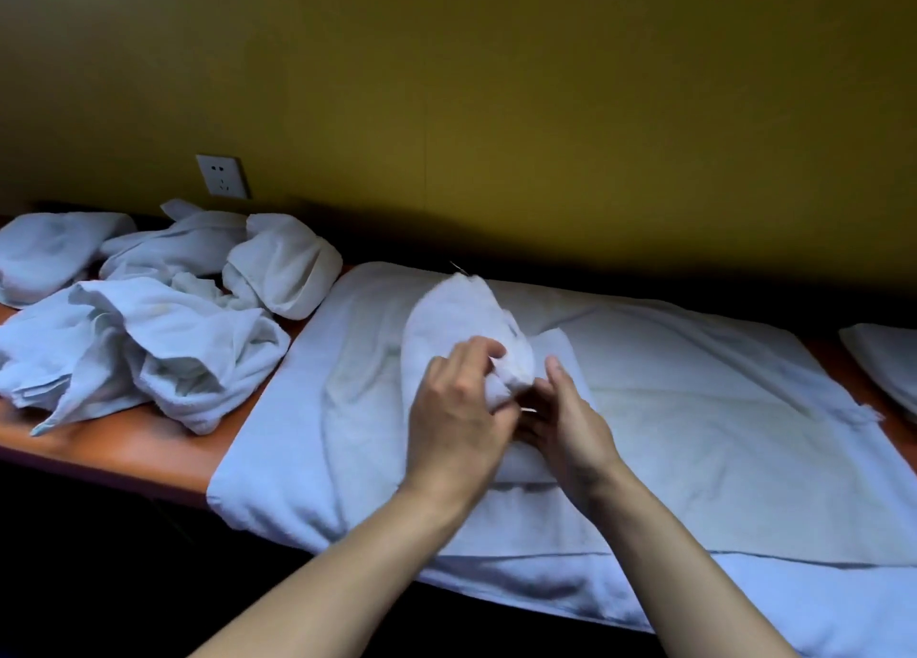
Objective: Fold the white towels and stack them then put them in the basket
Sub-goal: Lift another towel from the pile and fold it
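Over the spread towel (694, 409), small towel (461, 320) bunched, left hand (456, 409) grip pinching it, right hand (570, 424) fingers straight alongside.

Orange counter against a mustard wall

The counter (163, 446) ran from the left edge toward the right, its orange-brown top bare along the near left part and showing again as a narrow strip at far right; its front edge was dark, and below it all lay in shadow. Behind it rose the wall (496, 86), a dull yellow-green, darker toward the corners. A white socket (223, 177) sat low on the wall at left, just above the counter's back edge.
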A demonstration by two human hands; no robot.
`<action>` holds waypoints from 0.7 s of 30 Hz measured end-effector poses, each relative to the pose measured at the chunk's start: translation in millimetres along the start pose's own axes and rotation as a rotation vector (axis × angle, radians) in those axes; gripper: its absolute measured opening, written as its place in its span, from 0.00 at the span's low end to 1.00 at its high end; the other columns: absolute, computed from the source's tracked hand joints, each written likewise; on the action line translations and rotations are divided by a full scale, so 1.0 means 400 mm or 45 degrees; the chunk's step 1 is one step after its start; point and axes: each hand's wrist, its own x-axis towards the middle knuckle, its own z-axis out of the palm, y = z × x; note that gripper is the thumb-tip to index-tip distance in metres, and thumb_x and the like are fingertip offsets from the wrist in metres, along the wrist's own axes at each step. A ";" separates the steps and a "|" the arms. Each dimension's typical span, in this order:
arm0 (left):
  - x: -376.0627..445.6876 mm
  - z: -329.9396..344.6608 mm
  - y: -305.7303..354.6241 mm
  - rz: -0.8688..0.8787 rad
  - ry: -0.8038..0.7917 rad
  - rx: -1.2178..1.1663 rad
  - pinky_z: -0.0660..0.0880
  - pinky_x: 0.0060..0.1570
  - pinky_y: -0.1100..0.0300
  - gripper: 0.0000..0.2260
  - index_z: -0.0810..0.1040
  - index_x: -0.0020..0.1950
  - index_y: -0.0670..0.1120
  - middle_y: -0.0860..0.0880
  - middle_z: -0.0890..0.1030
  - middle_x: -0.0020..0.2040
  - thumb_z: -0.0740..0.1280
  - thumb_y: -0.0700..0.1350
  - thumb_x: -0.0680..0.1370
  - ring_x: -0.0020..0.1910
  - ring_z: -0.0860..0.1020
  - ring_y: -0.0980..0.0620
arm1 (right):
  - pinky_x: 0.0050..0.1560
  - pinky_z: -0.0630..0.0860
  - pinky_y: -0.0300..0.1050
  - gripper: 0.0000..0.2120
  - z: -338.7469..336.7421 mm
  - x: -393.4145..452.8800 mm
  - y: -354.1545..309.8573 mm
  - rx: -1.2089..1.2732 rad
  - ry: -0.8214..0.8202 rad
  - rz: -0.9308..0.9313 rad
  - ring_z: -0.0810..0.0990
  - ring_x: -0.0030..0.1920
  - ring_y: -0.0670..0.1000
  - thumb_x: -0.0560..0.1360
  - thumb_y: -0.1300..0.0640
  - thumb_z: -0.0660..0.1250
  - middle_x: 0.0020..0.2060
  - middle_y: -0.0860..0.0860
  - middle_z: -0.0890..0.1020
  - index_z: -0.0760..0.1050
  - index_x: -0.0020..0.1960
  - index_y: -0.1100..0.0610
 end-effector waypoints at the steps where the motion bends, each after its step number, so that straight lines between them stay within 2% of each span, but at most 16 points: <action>1: -0.006 0.025 0.016 0.023 -0.031 0.015 0.68 0.43 0.59 0.16 0.76 0.52 0.52 0.55 0.79 0.48 0.73 0.44 0.66 0.46 0.75 0.49 | 0.45 0.78 0.45 0.24 -0.007 0.002 -0.023 0.114 0.037 0.049 0.85 0.41 0.52 0.83 0.44 0.57 0.42 0.57 0.87 0.84 0.48 0.60; 3: -0.014 0.066 0.039 0.074 -0.066 0.044 0.69 0.41 0.58 0.13 0.75 0.50 0.52 0.55 0.78 0.46 0.71 0.45 0.67 0.44 0.74 0.49 | 0.32 0.75 0.41 0.17 -0.029 0.010 -0.056 0.149 0.152 0.118 0.81 0.29 0.49 0.81 0.49 0.64 0.30 0.54 0.82 0.80 0.41 0.61; 5: -0.020 0.093 0.052 0.120 -0.118 0.058 0.70 0.41 0.58 0.13 0.76 0.51 0.52 0.55 0.78 0.46 0.70 0.45 0.67 0.44 0.74 0.49 | 0.25 0.70 0.37 0.10 -0.061 0.022 -0.067 0.061 0.195 0.098 0.76 0.25 0.48 0.79 0.60 0.67 0.27 0.54 0.77 0.77 0.39 0.61; 8: -0.025 0.097 0.051 0.278 -0.270 0.024 0.73 0.48 0.58 0.15 0.77 0.57 0.51 0.54 0.78 0.50 0.69 0.48 0.71 0.47 0.74 0.50 | 0.33 0.74 0.42 0.04 -0.114 0.038 -0.079 -0.100 0.200 -0.040 0.77 0.33 0.52 0.75 0.69 0.67 0.35 0.59 0.78 0.78 0.44 0.63; 11: -0.039 0.079 0.031 0.383 -0.302 0.089 0.70 0.60 0.56 0.17 0.78 0.61 0.52 0.55 0.79 0.57 0.64 0.58 0.76 0.56 0.75 0.52 | 0.44 0.78 0.50 0.10 -0.170 0.060 -0.080 -0.343 0.302 -0.093 0.82 0.40 0.56 0.75 0.68 0.67 0.44 0.57 0.85 0.81 0.54 0.60; 14: -0.066 0.074 -0.025 0.198 -0.277 0.309 0.66 0.69 0.51 0.20 0.79 0.63 0.54 0.52 0.78 0.66 0.54 0.60 0.80 0.67 0.73 0.50 | 0.46 0.81 0.51 0.19 -0.220 0.076 -0.043 -0.817 0.476 -0.024 0.83 0.41 0.55 0.73 0.65 0.66 0.45 0.52 0.84 0.77 0.62 0.52; 16: -0.076 0.075 -0.070 0.136 -0.421 0.417 0.61 0.74 0.49 0.24 0.78 0.67 0.54 0.51 0.75 0.71 0.50 0.60 0.79 0.74 0.68 0.47 | 0.46 0.81 0.50 0.16 -0.227 0.074 -0.020 -0.886 0.497 0.002 0.82 0.39 0.54 0.73 0.59 0.67 0.43 0.51 0.84 0.76 0.60 0.50; 17: -0.077 0.076 -0.086 0.155 -0.492 0.438 0.58 0.76 0.49 0.26 0.76 0.69 0.54 0.51 0.73 0.74 0.49 0.61 0.79 0.77 0.65 0.47 | 0.48 0.81 0.50 0.13 -0.220 0.071 -0.018 -0.897 0.536 -0.028 0.83 0.41 0.55 0.75 0.54 0.66 0.43 0.51 0.84 0.77 0.59 0.50; 18: -0.076 0.076 -0.097 0.178 -0.551 0.437 0.54 0.77 0.51 0.28 0.75 0.71 0.55 0.52 0.70 0.75 0.47 0.62 0.78 0.78 0.61 0.48 | 0.50 0.81 0.51 0.12 -0.209 0.068 -0.019 -0.923 0.577 -0.065 0.83 0.45 0.57 0.76 0.48 0.65 0.44 0.50 0.84 0.78 0.57 0.50; 20: -0.064 0.069 -0.099 0.176 -0.635 0.347 0.48 0.78 0.55 0.32 0.72 0.73 0.56 0.54 0.66 0.78 0.44 0.65 0.76 0.80 0.56 0.51 | 0.53 0.78 0.50 0.20 -0.183 0.056 -0.023 -1.042 0.581 -0.024 0.81 0.52 0.58 0.77 0.37 0.61 0.47 0.49 0.81 0.77 0.56 0.51; 21: -0.059 0.062 -0.095 0.132 -0.631 0.243 0.48 0.77 0.58 0.32 0.72 0.72 0.55 0.54 0.66 0.77 0.44 0.65 0.75 0.80 0.57 0.52 | 0.53 0.77 0.48 0.24 -0.168 0.047 -0.021 -1.136 0.545 0.026 0.80 0.54 0.58 0.75 0.33 0.61 0.49 0.49 0.79 0.76 0.57 0.52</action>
